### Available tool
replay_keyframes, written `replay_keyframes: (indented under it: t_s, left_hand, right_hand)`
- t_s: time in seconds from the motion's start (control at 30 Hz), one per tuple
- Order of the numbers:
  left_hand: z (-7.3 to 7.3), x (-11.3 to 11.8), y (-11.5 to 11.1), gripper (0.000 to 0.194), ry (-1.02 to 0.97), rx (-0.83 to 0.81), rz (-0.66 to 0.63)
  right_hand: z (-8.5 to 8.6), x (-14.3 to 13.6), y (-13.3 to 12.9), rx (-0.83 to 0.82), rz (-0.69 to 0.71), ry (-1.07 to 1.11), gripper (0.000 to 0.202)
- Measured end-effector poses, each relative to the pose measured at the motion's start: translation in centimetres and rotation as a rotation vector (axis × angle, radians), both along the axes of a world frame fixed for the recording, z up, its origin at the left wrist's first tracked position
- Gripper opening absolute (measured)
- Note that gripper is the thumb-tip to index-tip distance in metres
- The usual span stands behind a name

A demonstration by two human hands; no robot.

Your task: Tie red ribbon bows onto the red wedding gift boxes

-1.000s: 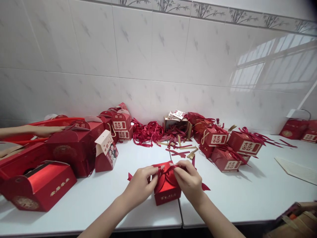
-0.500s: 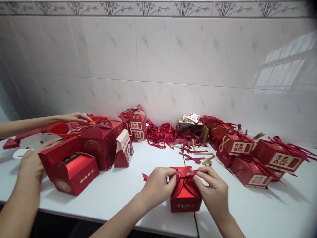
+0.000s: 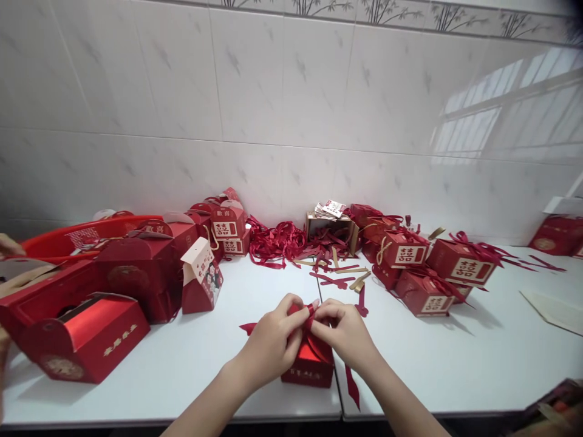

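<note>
A small red box (image 3: pixel 308 371) stands near the front edge of the white table, with dark red ribbon across its top. My left hand (image 3: pixel 279 334) pinches the ribbon over the box's upper left side. Close against it, my right hand (image 3: pixel 344 331) has its fingers closed on the ribbon too, just right of the box's top. One ribbon end (image 3: pixel 247 328) sticks out left of my left hand, and another (image 3: pixel 352 388) hangs down right of the box. The fingers hide most of the knot area.
Open red box (image 3: pixel 122 340), front left; a red basket (image 3: pixel 50 244) behind it. Another person's hand (image 3: pixel 10 246) shows at the left edge. Piled ribbons (image 3: pixel 279 241) lie by the wall, near a cardboard box (image 3: pixel 353 238) with strips. Ribboned boxes (image 3: pixel 426 294) are stacked right.
The view has swung to the right. My hands have come closer together over the box, and a ribbon end now hangs at its right. The other person's hands have moved mostly out of view.
</note>
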State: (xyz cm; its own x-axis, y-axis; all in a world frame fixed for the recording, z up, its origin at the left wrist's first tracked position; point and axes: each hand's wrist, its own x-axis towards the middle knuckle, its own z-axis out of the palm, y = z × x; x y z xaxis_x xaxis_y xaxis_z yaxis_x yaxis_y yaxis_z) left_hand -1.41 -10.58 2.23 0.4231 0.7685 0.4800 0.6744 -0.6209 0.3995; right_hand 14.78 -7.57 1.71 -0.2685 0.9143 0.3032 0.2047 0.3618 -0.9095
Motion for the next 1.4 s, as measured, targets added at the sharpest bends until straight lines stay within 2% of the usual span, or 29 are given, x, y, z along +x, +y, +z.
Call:
replay_keyframes:
  t_s: [0.07,0.2,0.3,0.43,0.53,0.67,0.8,0.93,1.0,1.07,1.13,1.2,1.33,1.4]
  left_hand:
    - [-0.1,-0.2,0.2,0.028,-0.008,-0.002,-0.045]
    - [-0.3,-1.2,1.3,0.029,-0.027,0.02,-0.204]
    - [-0.4,-1.7,2.5,0.029,-0.077,0.017,-0.301]
    - [-0.2,-1.3,3.4,0.023,-0.153,-0.054,-0.281]
    - [0.0,-0.9,3.2,0.019,-0.214,-0.086,-0.242]
    - [0.9,-1.5,2.6,0.018,-0.208,-0.131,-0.141]
    - [1.6,-2.5,2.3,0.01,-0.246,-0.254,-0.011]
    - [1.0,-1.9,2.6,0.014,-0.497,-0.503,-0.06]
    - [0.6,-1.6,2.6,0.019,-0.526,-0.571,-0.051]
    - [0.6,-1.7,2.6,0.025,-0.38,-0.473,0.017]
    - [0.9,-2.2,2.6,0.029,-0.149,-0.283,0.095]
    - [1.3,-2.8,2.6,0.029,-0.001,-0.157,0.109]
    - [1.6,-3.2,2.9,0.025,-0.118,-0.229,-0.068]
    - [1.5,-3.3,3.0,0.028,-0.173,-0.255,-0.107]
  right_hand:
    - [0.1,0.1,0.2,-0.016,0.006,0.001,0.009]
    - [0.4,0.7,0.7,-0.13,0.126,-0.021,0.002]
    - [0.6,1.2,1.2,-0.163,0.19,-0.069,0.005]
    - [0.7,1.6,1.9,-0.111,0.296,-0.136,0.005]
    - [0.7,1.8,2.0,-0.033,0.321,-0.18,0.006]
    - [1.1,2.9,1.8,0.078,0.278,-0.258,0.008]
    - [1.0,4.0,1.6,0.239,0.186,-0.354,0.011]
    - [-0.1,3.2,1.5,0.356,0.048,-0.332,0.011]
    - [-0.6,2.7,1.5,0.388,-0.019,-0.34,0.011]
    - [-0.9,2.6,1.5,0.421,-0.044,-0.391,0.012]
    - [-0.9,2.9,1.4,0.458,-0.053,-0.451,0.013]
    - [-0.7,3.3,1.3,0.494,-0.077,-0.499,0.013]
    - [-0.6,3.4,1.4,0.538,-0.148,-0.519,0.012]
    - [-0.7,3.3,1.5,0.548,-0.173,-0.501,0.011]
